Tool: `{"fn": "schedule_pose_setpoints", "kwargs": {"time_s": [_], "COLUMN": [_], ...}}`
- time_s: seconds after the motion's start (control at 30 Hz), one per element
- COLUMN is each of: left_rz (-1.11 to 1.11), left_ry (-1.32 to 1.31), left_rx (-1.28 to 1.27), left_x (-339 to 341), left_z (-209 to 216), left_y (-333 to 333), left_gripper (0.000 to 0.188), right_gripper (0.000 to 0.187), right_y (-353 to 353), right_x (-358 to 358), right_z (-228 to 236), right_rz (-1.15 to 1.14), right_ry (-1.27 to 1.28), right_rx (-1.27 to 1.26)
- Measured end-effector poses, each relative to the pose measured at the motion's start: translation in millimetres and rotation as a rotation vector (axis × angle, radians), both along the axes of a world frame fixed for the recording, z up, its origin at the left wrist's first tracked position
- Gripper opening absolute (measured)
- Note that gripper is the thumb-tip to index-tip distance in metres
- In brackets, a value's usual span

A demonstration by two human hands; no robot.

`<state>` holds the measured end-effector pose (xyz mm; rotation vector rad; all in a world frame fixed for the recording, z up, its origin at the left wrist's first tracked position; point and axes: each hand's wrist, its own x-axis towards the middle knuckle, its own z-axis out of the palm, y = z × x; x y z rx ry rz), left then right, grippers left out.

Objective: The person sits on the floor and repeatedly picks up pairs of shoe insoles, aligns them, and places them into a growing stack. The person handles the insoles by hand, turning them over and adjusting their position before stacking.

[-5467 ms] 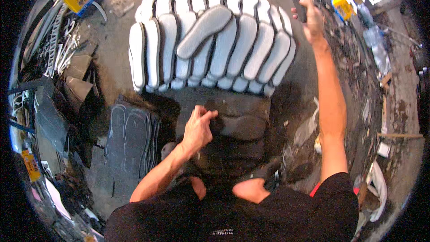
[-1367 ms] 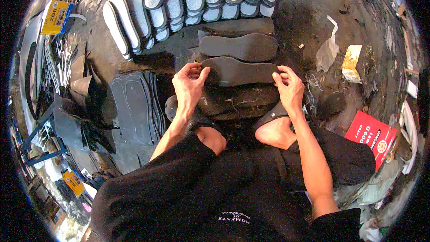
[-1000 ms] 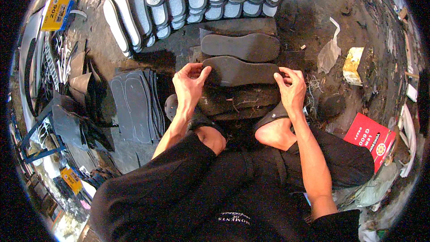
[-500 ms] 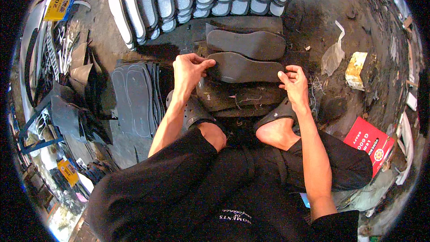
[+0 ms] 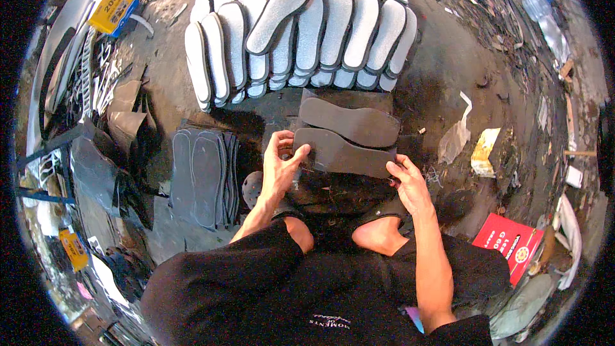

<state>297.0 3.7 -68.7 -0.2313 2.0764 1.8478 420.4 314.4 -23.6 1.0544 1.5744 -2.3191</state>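
A dark grey shoe insole (image 5: 343,154) lies level between my two hands, over the worn dark block between my feet. My left hand (image 5: 282,165) pinches its left end with thumb and fingers. At its other end, my right hand (image 5: 410,184) grips the tip between thumb and fingertips. Just beyond it rests a second dark insole (image 5: 349,120), on a dark sheet. Farther off stand overlapping rows of insoles with whitish fleecy tops (image 5: 352,29); one lies slanted across the others.
Left of my left hand is a stack of dark sheets with sole outlines (image 5: 195,179). Black scraps (image 5: 99,166) and a yellow-blue box (image 5: 114,8) lie farther left. To the right are a crumpled translucent wrapper (image 5: 455,141), a yellowish scrap (image 5: 485,152) and a red box (image 5: 506,243).
The view has tipped upward, so more of the far rows of whitish insoles shows and everything sits lower in the picture. Both hands still hold the same dark insole.
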Motion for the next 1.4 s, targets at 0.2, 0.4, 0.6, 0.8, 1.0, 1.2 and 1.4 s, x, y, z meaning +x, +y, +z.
{"fn": "schedule_pose_setpoints", "kwargs": {"time_s": [0.2, 0.4, 0.6, 0.8, 1.0, 1.2, 1.4], "left_rz": [0.276, 0.323, 0.162, -0.055, -0.016, -0.031, -0.032], "left_ry": [-0.192, -0.297, -0.274, -0.256, -0.196, -0.064, -0.269], "left_rx": [0.672, 0.826, 0.767, 0.6, 0.467, 0.484, 0.529], "left_x": [-10.4, -26.4, -33.3, -24.8, -30.1, -19.7, -18.9], "left_z": [37.0, 63.1, 81.8, 121.3, 144.1, 131.0, 142.4], "left_y": [4.0, 18.9, -9.0, 11.3, 5.1, 3.3, 6.0], "left_gripper": [0.074, 0.052, 0.042, 0.04, 0.037, 0.035, 0.03], "right_gripper": [0.019, 0.038, 0.07, 0.042, 0.036, 0.054, 0.065], "right_y": [-26.9, -87.3, -46.8, -77.2, -94.5, -98.1, -100.1], "right_x": [-17.4, -12.6, -69.5, -100.5, -99.8, -105.4, -116.4], "right_z": [27.0, 30.0, 87.2, 113.2, 132.7, 118.6, 125.3], "right_rz": [-0.045, 0.327, 0.279, 0.426, 0.424, 0.354, 0.223], "right_ry": [0.212, 0.083, 0.353, 0.345, 0.398, 0.427, 0.454], "right_rx": [0.032, 0.228, 0.54, 0.448, 0.536, 0.468, 0.41]}}
